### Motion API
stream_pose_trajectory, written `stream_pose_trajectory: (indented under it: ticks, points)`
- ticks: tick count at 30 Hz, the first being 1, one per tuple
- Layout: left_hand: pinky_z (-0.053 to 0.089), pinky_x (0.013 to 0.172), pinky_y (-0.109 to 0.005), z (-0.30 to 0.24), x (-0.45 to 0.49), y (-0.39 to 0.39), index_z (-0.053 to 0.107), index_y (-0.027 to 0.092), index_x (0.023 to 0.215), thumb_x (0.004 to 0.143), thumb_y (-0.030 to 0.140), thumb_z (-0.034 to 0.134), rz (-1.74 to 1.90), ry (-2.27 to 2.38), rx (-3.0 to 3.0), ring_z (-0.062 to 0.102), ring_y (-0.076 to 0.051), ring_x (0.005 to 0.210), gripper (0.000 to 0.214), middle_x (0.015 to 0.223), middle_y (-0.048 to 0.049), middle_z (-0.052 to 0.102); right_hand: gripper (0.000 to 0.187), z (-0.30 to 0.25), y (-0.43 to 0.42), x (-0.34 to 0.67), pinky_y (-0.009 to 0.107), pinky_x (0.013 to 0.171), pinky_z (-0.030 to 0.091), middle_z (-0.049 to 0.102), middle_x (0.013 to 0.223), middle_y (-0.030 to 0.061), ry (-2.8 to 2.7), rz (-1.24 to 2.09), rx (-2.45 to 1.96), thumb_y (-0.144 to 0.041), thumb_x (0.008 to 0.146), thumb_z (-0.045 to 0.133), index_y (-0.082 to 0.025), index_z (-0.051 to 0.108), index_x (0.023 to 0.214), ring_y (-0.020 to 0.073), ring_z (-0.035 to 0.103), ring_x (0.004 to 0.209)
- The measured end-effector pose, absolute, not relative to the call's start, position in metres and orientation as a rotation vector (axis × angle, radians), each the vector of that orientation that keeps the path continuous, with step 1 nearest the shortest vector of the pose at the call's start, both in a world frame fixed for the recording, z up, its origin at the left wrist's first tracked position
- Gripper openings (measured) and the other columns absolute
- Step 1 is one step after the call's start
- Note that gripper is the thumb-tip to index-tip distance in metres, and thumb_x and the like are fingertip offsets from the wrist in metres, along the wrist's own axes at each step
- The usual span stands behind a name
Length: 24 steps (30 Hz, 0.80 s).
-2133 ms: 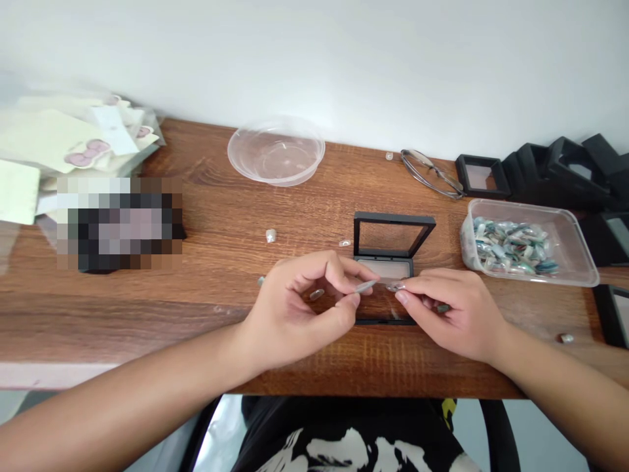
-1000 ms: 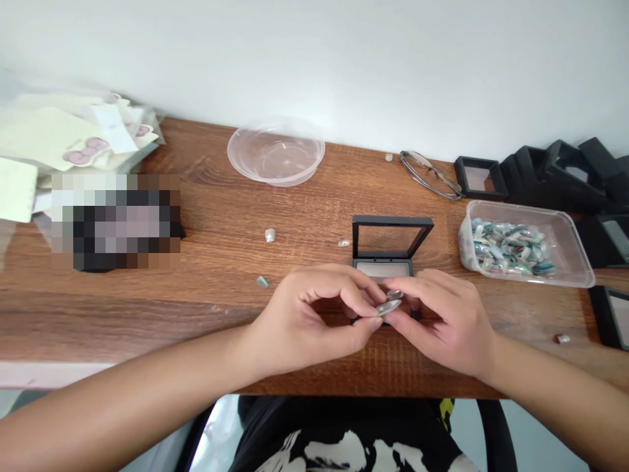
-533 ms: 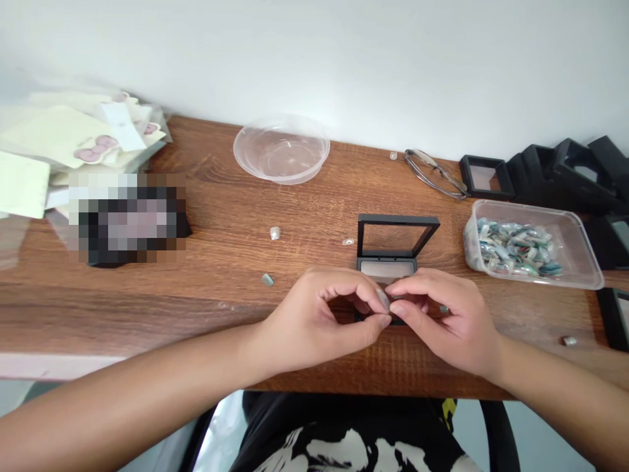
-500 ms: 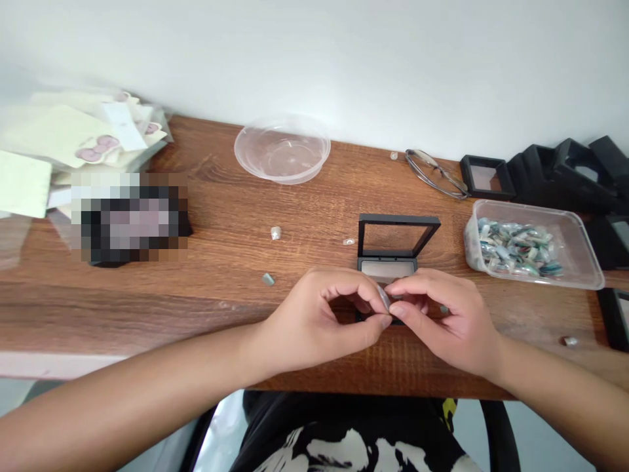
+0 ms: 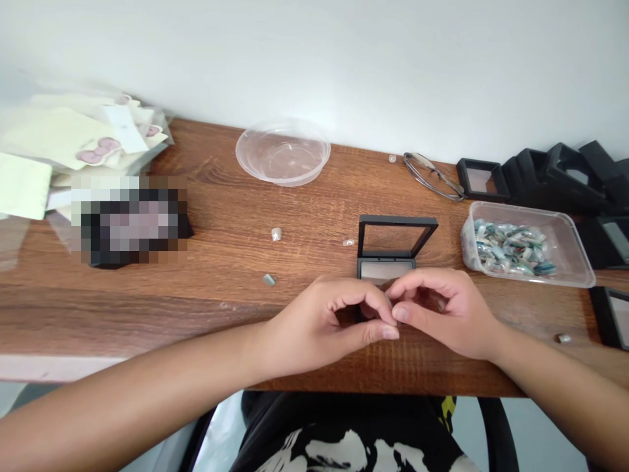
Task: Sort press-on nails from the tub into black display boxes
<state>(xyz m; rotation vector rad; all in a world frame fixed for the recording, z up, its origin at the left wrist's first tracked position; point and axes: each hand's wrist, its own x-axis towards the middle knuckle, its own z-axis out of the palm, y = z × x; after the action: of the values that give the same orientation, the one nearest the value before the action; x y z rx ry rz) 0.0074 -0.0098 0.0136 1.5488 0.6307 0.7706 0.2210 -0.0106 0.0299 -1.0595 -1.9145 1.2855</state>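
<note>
My left hand [image 5: 329,321] and my right hand [image 5: 445,311] meet at their fingertips over the front part of an open black frame case [image 5: 373,257]. Its windowed lid stands up, and a grey pad shows in the base. A small, thin, shiny piece [image 5: 388,300] sits between the fingertips, mostly covered by them. Both hands are closed in a pinch around it; its kind cannot be made out. To the left on the wood lie a small grey-green chip [image 5: 268,280] and a small whitish piece [image 5: 276,234]. Behind the case lies a tiny clear piece [image 5: 348,242].
A clear box [image 5: 577,262] of shiny bluish pieces stands right, near black frames [image 5: 484,180] and glasses [image 5: 435,177]. A clear round tub [image 5: 284,152] is at the back. Packets [image 5: 59,131] and a blurred black object [image 5: 137,226] lie left. Another small piece [image 5: 563,338] lies far right.
The left fingertips have shifted slightly right and down, and the right index finger has come closer over them. The shiny piece, plain to see before, is now mostly hidden.
</note>
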Motion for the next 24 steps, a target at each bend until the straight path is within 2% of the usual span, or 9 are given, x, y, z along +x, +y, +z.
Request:
stream_pose_trajectory:
  ticks: [5,10,13,18,24]
  points:
    - [0.055,0.074,-0.018,0.0170,0.0063,-0.0063,0.072,0.016,0.085,0.084,0.008,0.075,0.722,0.469,1.617,0.071,-0.012,0.077,0.008,0.084,-0.0037,0.076,0.021,0.0289,-0.0106,0.2227,0.019,0.046,0.040,0.059,0.064,-0.0036,-1.745,1.671,-0.987,-0.034,0.084,0.076,-0.016,0.068,0.091,0.0070,0.049,0.052]
    - [0.055,0.079,-0.025,0.0171,0.0082,-0.0043,0.072,0.015,0.082,0.075,0.003,0.082,0.729,0.360,1.662,0.069,-0.015,0.077,0.017,0.079,-0.0047,0.077,0.023,0.0293,-0.0107,0.2215,0.019,0.045,0.038,0.057,0.062,-0.0048,-1.727,1.792,-0.948,-0.034,0.080,0.080,-0.016,0.069,0.086,0.0061,0.044,0.051]
    - [0.055,0.084,-0.027,0.0164,0.0092,-0.0045,0.072,0.015,0.081,0.073,0.002,0.083,0.757,0.330,1.663,0.068,-0.016,0.080,0.019,0.078,-0.0046,0.077,0.025,0.0292,-0.0115,0.2219,0.018,0.045,0.041,0.060,0.064,-0.0035,-1.729,1.760,-0.925,-0.037,0.079,0.082,-0.016,0.070,0.084,0.0060,0.048,0.051]
    - [0.054,0.079,-0.025,0.0187,0.0088,-0.0049,0.074,0.011,0.080,0.073,0.000,0.082,0.777,0.333,1.506,0.067,-0.015,0.079,0.015,0.076,-0.0061,0.075,0.031,0.0250,-0.0131,0.2238,0.017,0.050,0.047,0.069,0.071,-0.0015,-1.709,1.671,-0.818,-0.030,0.071,0.088,-0.017,0.073,0.094,0.0070,0.059,0.056]
    - [0.054,0.080,-0.022,0.0210,0.0078,-0.0053,0.074,0.012,0.080,0.075,-0.002,0.078,0.695,0.322,1.300,0.066,-0.012,0.078,0.015,0.078,-0.0044,0.074,0.034,0.0222,-0.0156,0.2238,0.017,0.050,0.049,0.066,0.070,-0.0031,-1.808,1.469,-0.772,-0.031,0.072,0.088,-0.018,0.071,0.097,0.0068,0.058,0.055]
